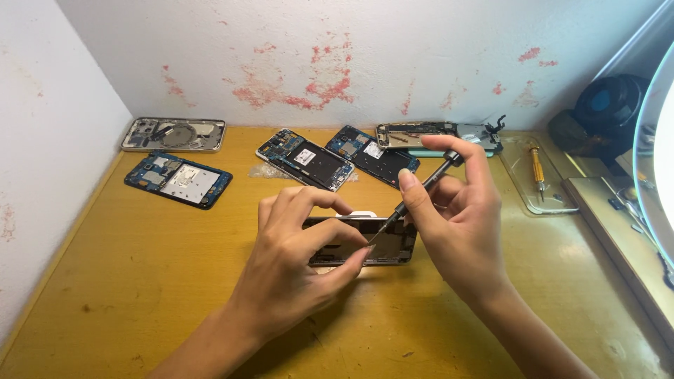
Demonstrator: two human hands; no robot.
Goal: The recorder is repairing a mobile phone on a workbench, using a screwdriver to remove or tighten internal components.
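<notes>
An opened phone with its back off lies flat in the middle of the yellow wooden table. My left hand rests over its left half, thumb and fingers pinching its edges. My right hand grips a thin dark screwdriver between thumb and fingers, index finger on its cap. The screwdriver slants down to the left, and its tip meets the phone near my left fingertips. Part of the phone is hidden under my left hand.
Several dismantled phones lie along the back: a metal frame, a blue board with silver plate, two open bodies, and one more. A clear tray holds a yellow-handled tool. A ring lamp stands right.
</notes>
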